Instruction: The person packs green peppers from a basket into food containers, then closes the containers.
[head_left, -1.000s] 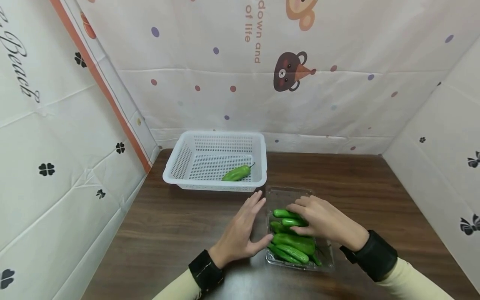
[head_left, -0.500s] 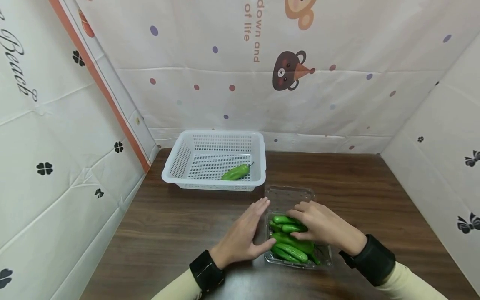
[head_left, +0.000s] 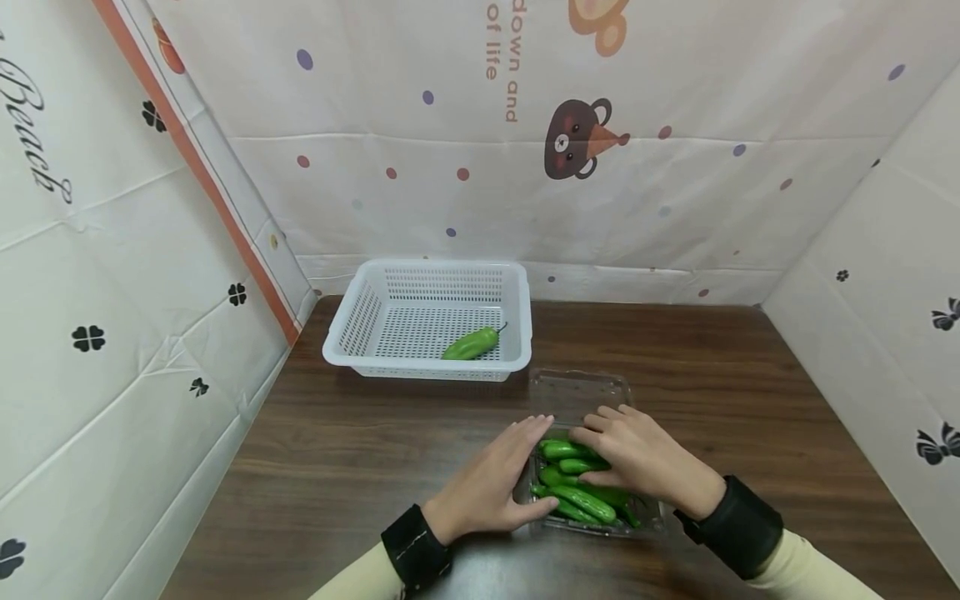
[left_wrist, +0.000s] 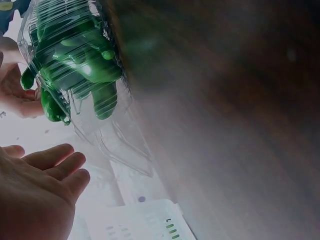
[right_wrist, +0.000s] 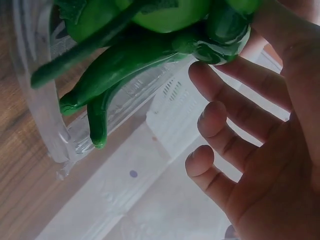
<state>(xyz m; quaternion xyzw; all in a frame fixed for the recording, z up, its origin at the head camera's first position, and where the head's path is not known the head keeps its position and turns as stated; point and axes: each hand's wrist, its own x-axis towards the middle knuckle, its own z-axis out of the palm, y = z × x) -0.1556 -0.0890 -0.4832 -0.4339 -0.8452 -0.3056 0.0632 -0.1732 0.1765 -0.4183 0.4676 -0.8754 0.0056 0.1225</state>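
Observation:
A clear plastic box point(head_left: 652, 525) with its lid folded back holds several green peppers point(head_left: 588, 504), some slender and some plump. My right hand point(head_left: 648, 462) reaches in from the right, thumb and forefinger on either side of a slender green pepper point(head_left: 581, 467); its other fingers hang loosely bent in the right wrist view. Beside the box's left wall, my left hand point(head_left: 483, 487) has its fingers extended and thumb spread, holding nothing. Whether it touches the wall I cannot tell. The right hand covers the right ends of the upper peppers.
A white perforated basket point(head_left: 427, 367) stands at the back left of the brown wooden table point(head_left: 337, 467), with one green pepper point(head_left: 472, 343) inside. The clear lid point(head_left: 577, 396) lies behind the box. Printed cloth walls point(head_left: 420, 200) enclose the table's back and sides.
The right hand has shifted slightly toward me, and the upper peppers have slid the same way. The left hand has moved a little right and nearer, closer to the box.

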